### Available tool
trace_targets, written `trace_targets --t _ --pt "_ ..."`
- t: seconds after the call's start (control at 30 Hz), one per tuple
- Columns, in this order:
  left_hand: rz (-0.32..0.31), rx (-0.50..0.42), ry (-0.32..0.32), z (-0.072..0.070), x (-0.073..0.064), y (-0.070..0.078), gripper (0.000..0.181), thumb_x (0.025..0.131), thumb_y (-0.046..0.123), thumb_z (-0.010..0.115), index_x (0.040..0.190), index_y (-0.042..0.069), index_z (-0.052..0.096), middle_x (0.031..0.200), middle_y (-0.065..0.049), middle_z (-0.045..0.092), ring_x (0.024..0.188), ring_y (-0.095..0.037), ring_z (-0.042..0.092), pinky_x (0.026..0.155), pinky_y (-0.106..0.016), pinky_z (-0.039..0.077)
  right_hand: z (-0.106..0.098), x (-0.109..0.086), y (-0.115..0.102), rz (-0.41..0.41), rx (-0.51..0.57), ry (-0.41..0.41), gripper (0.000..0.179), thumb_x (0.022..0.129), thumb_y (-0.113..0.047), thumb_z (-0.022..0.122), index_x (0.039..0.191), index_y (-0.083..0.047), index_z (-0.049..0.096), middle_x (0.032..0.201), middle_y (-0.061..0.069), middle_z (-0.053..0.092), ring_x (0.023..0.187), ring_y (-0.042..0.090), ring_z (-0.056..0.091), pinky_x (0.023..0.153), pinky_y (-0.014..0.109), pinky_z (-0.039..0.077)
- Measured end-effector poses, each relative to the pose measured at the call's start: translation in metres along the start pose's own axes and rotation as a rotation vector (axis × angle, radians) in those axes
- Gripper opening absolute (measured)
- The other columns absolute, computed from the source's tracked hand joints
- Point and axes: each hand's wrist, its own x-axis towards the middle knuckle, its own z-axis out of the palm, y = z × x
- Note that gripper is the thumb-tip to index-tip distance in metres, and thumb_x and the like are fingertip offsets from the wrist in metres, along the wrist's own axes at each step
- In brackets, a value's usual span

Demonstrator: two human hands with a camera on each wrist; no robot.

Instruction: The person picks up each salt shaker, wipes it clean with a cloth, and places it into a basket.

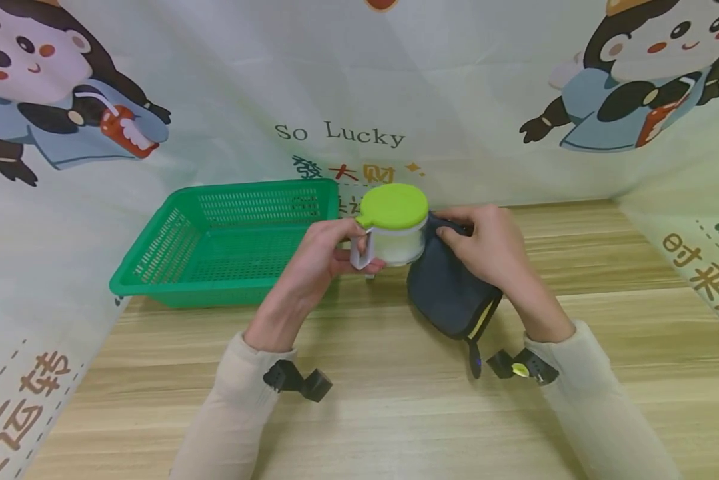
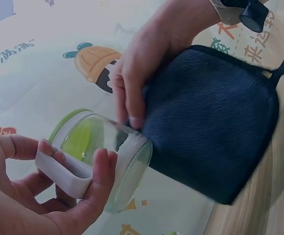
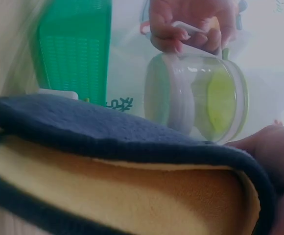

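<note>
My left hand (image 1: 317, 260) grips a clear seasoning jar (image 1: 398, 245) by its white handle (image 2: 66, 174), holding it up off the table. The jar has a bright green lid (image 1: 393, 205) and some white contents. Close by on the right, my right hand (image 1: 494, 243) pinches the upper edge of a dark blue cloth mitt (image 1: 446, 287), which hangs with a loop at its lower end. Yellow lining (image 3: 132, 196) shows in the mitt's gaping opening in the right wrist view. The mitt's top edge is beside the jar; whether they touch I cannot tell.
A green plastic basket (image 1: 185, 293) stands at the back left, behind my left hand. A small white thing (image 3: 59, 93) beside it is mostly hidden. The wood-grain table (image 1: 359, 413) meets a printed cloth backdrop (image 1: 347, 87) at the back and sides.
</note>
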Motion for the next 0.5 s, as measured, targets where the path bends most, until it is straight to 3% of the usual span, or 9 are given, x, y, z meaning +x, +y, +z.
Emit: trace_targets --t 0.13,0.23,0.33,0.43,0.5 --pt "-0.003 0.026 -0.028 0.0009 -0.0003 -0.0014 0.023 0.089 0.014 0.048 0.071 0.0 0.049 0.097 -0.014 0.056 0.079 -0.042 0.07 0.073 -0.043 0.06 -0.0035 -0.0003 -0.0005 -0.03 0.042 0.133 0.024 0.09 -0.018 0.064 0.113 -0.016 0.073 0.103 0.01 0.074 0.079 0.023 0.068 0.057 0.022 0.041" --pt "0.001 0.033 -0.043 0.002 -0.0008 -0.0016 0.023 0.09 0.014 0.048 0.071 0.0 0.048 0.096 -0.013 0.055 0.08 -0.042 0.07 0.074 -0.044 0.06 -0.0054 -0.0005 -0.001 -0.042 0.05 0.162 0.025 0.091 -0.02 0.064 0.114 -0.017 0.072 0.106 0.009 0.073 0.078 0.022 0.068 0.058 0.021 0.041" --pt "0.008 0.027 -0.046 0.0026 -0.0019 -0.0008 0.023 0.09 0.013 0.047 0.071 0.0 0.048 0.097 -0.013 0.055 0.077 -0.039 0.071 0.073 -0.044 0.06 -0.0059 -0.0002 -0.0005 -0.063 0.026 0.115 0.026 0.092 -0.02 0.064 0.116 -0.016 0.071 0.109 0.01 0.072 0.082 0.025 0.068 0.062 0.03 0.045" --pt "0.019 0.007 -0.043 0.0024 -0.0023 -0.0007 0.022 0.089 0.011 0.047 0.07 -0.001 0.048 0.099 -0.014 0.055 0.076 -0.037 0.071 0.074 -0.044 0.06 -0.006 0.0004 0.0014 -0.072 -0.024 0.01 0.027 0.092 -0.019 0.064 0.118 -0.015 0.07 0.113 0.011 0.071 0.097 0.029 0.068 0.075 0.04 0.05" --pt "0.025 -0.01 -0.039 0.002 -0.0025 -0.0006 0.022 0.089 0.011 0.047 0.07 -0.001 0.048 0.1 -0.015 0.056 0.076 -0.037 0.071 0.075 -0.047 0.059 -0.006 0.0008 0.0027 -0.059 -0.056 -0.065 0.028 0.091 -0.019 0.064 0.118 -0.016 0.07 0.113 0.011 0.071 0.091 0.029 0.067 0.074 0.041 0.048"
